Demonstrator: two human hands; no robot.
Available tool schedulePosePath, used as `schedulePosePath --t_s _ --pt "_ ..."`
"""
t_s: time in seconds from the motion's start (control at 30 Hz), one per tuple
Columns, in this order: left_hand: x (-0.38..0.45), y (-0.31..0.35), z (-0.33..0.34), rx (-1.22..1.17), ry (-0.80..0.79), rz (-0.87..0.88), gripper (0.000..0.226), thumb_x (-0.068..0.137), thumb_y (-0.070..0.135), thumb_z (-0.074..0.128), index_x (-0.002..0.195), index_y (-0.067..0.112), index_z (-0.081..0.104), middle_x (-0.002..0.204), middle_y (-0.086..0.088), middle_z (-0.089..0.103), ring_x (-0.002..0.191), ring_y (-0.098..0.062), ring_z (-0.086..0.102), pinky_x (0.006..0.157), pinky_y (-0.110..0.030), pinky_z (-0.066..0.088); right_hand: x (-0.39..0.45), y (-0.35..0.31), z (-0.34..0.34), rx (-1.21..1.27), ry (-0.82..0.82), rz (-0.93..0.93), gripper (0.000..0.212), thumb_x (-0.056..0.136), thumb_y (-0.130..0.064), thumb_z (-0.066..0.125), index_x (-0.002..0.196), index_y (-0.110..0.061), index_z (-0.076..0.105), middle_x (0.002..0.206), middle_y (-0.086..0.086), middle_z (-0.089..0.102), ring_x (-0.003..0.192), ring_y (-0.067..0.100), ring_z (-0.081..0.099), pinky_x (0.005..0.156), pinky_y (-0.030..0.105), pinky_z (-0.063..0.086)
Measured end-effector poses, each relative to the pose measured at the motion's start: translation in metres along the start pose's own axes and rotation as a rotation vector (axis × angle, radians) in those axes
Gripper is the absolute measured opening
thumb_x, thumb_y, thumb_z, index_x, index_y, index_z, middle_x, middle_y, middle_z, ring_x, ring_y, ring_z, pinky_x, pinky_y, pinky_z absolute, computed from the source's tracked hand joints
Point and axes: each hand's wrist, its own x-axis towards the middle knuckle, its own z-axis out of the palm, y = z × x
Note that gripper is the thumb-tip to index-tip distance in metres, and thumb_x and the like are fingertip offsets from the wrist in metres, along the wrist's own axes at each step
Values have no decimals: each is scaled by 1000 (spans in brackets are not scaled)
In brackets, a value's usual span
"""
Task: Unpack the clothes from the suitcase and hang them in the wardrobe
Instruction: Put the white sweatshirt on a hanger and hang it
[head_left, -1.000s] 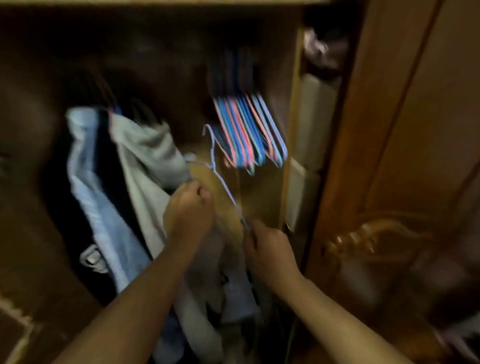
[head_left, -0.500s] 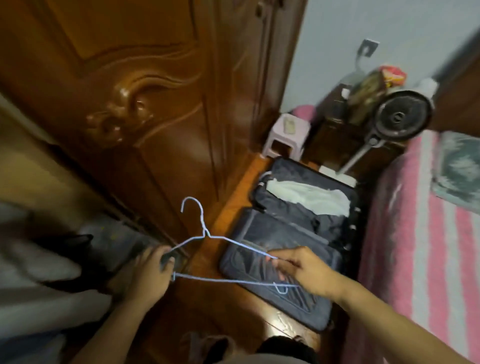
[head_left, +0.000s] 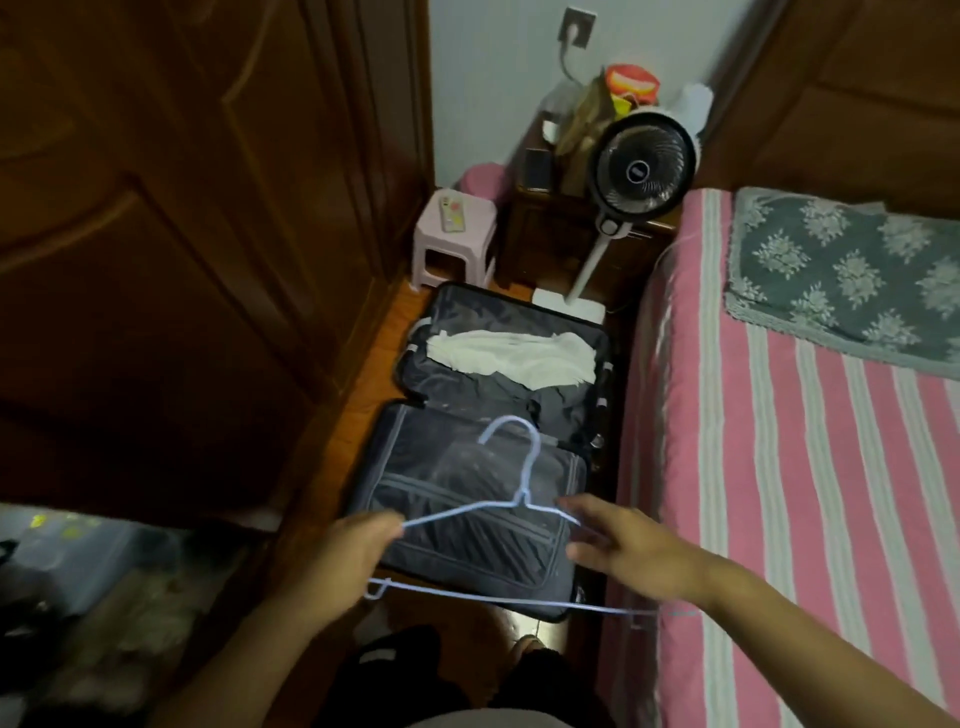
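Note:
I hold a light blue wire hanger (head_left: 523, 501) flat over the open dark suitcase (head_left: 410, 374) on the floor. My left hand (head_left: 343, 556) grips the hanger's left shoulder. My right hand (head_left: 634, 551) has its fingers stretched out at the right shoulder, with the wire running past the fingertips and the bottom bar passing under the wrist. The suitcase's far half holds a white garment (head_left: 511, 353) on top of dark grey clothes (head_left: 493, 389). Its near half is covered by a zipped mesh divider (head_left: 457, 540). The brown wardrobe door (head_left: 156, 260) stands at the left.
A pink-striped bed (head_left: 779, 493) with a grey floral cloth runs along the right, close against the suitcase. Beyond the suitcase stand a pink stool (head_left: 454, 228), a dark nightstand (head_left: 550, 234) and a standing fan (head_left: 644, 171). Blurred clothes lie at bottom left (head_left: 78, 597).
I turned from the wardrobe interior to the suitcase, carrying the hanger along. It now hangs over the near half, and my right hand's pinch has loosened into straight fingers.

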Motion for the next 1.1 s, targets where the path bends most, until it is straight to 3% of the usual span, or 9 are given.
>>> schedulePosePath --t_s 0.07,0.13,0.23,0.4,0.6,0.83,0.9,0.97,1.1 --pt "30 19 4 134 -68 135 13 96 38 50 93 26 52 79 4 60 71 -14 59 61 -36 42 17 -7 9 245 127 13 46 91 -54 63 129 -30 57 117 5 69 107 20 66 97 35 52" --pt "62 23 4 197 -109 206 19 101 36 49 89 21 46 78 5 56 71 -13 57 62 -37 40 37 -11 11 382 300 59 28 97 -43 59 110 -19 66 94 8 72 83 25 68 82 35 54" --pt "105 10 4 186 -203 263 31 101 43 45 87 17 53 77 3 56 71 -12 56 64 -38 47 64 2 19 442 397 198 39 99 -41 56 72 -14 64 61 -2 59 56 11 50 60 31 41" --pt "200 -66 56 184 -134 204 26 101 36 56 122 29 68 113 3 63 105 -17 58 90 -36 50 161 72 54 545 463 403 35 101 -27 56 76 -5 67 52 -5 60 45 0 49 54 23 41" --pt "319 -196 163 210 -48 -177 50 100 21 56 149 23 47 144 -8 47 130 -29 49 109 -41 42 317 223 71 635 678 571 43 105 -32 47 71 -15 67 62 4 60 55 17 49 54 29 35" --pt "491 -287 296 474 -84 198 44 95 23 61 139 17 57 132 -11 53 116 -35 55 94 -46 52 504 373 96 662 860 579 47 100 -40 50 68 -8 63 58 11 58 52 27 53 58 37 44" --pt "558 -298 310 530 24 273 40 94 19 60 133 13 61 125 -16 57 109 -40 58 88 -49 53 549 403 102 491 888 595 50 97 -50 51 75 -6 61 78 23 65 74 41 65 70 44 49" --pt "620 -300 313 518 134 251 39 97 18 54 135 13 57 127 -17 55 112 -41 55 92 -50 50 581 415 111 324 972 600 41 99 -43 54 78 -7 56 91 27 63 95 45 63 76 41 44" --pt "718 -302 313 350 192 94 52 104 28 48 153 15 35 144 -18 41 130 -39 43 105 -49 41 617 427 135 204 1251 627 38 100 -41 48 78 -10 52 92 27 64 92 44 63 72 42 42"
